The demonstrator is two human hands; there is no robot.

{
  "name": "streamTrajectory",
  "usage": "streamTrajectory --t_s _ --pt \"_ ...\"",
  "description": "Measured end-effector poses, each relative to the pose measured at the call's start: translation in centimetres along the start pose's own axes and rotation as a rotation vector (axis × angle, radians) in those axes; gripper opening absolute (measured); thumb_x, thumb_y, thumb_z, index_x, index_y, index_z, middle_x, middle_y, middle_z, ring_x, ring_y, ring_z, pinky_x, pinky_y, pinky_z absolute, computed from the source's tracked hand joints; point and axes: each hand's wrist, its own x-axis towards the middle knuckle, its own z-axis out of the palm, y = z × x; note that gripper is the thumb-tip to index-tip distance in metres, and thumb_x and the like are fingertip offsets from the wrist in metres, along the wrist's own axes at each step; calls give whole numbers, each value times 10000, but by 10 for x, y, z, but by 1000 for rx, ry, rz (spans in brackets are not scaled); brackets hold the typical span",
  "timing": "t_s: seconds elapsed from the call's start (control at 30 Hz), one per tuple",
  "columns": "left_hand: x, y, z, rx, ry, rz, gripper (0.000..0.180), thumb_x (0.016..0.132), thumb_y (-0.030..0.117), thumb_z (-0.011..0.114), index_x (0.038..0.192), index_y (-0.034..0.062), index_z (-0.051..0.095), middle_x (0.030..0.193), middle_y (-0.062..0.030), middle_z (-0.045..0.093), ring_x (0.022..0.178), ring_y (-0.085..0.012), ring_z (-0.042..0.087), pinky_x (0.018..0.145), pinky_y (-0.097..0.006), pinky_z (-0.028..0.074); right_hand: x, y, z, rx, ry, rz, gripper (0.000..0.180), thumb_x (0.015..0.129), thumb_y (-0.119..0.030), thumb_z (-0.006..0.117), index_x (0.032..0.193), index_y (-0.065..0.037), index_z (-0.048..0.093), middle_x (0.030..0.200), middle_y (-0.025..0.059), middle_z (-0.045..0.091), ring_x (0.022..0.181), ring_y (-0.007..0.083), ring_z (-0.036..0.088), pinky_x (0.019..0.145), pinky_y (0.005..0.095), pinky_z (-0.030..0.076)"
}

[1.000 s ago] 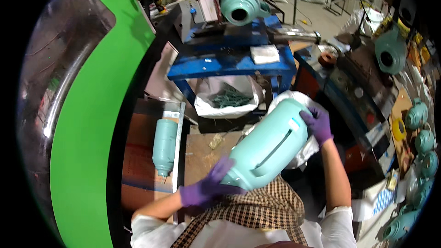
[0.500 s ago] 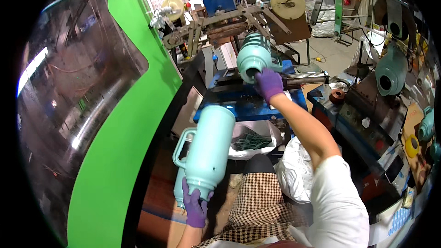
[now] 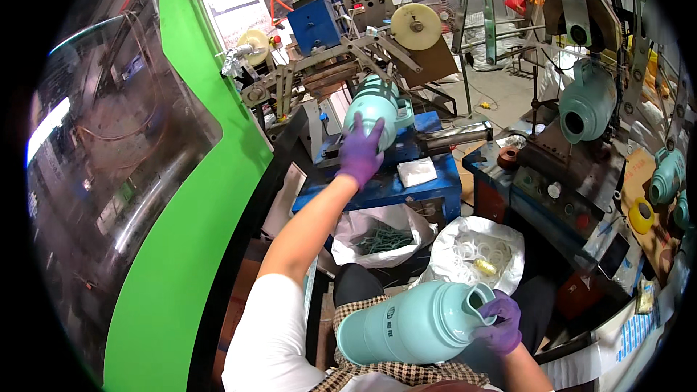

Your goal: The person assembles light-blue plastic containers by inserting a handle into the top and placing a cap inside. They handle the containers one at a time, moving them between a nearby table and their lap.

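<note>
My left hand, in a purple glove, reaches forward to a mint-green plastic jug body. Its fingers grip the near, neck end of this jug, which lies on its side under the press machine with its handle to the right. Low at my lap, a second mint-green jug body lies sideways, small dark print on its side. My right hand, also purple-gloved, is closed around its mouth end by the spout. The fingertips at the spout are partly hidden.
A blue bench carries a folded white cloth. Below it stand a white sack of green scraps and a bag of white rings. A green machine panel rises at left; another jug hangs on a machine at right.
My left hand has gone from the lower left, where it held an unprinted jug, forward to the press. My right hand has come back from the press to my lap, holding a printed jug.
</note>
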Motion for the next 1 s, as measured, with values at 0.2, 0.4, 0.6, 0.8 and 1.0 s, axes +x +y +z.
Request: streamTrajectory --t_s 0.2,0.4,0.6,0.8,1.0 --pt "100 -24 65 381 -241 349 419 984 281 492 1381 411 516 1641 -65 281 1250 -657 431 955 -658 485 31 14 0 -107 -36 17 312 596 -211 908 742 -72 671 797 49 681 703 241 604 655 343 473" --pt "38 62 -44 -216 -313 571 952 775 477 780 1575 284 302 1664 -197 140 1523 -458 103 1188 -619 160 63 6 18 83 -101 67 462 748 -151 872 1133 -23 649 1061 72 677 940 171 640 826 302 494" --pt "-69 128 -192 -727 -958 1216 784 876 492 719 1533 207 399 1618 -244 213 1408 -425 402 1119 -457 401 86 -19 28 163 -127 132 778 822 -160 842 1450 -19 403 1308 102 568 1111 136 596 927 291 499" --pt "-48 63 -230 -612 -999 754 578 918 501 656 1362 145 551 1322 -102 579 1174 -289 609 1003 -366 483 151 -34 -79 -945 296 61 531 860 -173 739 1338 -10 579 1164 153 690 924 200 681 816 325 534" --pt "-80 -40 -171 -1119 -684 -119 375 954 311 688 1236 87 585 1130 -35 621 985 -97 592 820 -261 506 274 2 -200 -1655 396 409 863 899 -327 655 1603 -207 170 969 224 695 881 408 692 798 492 548"
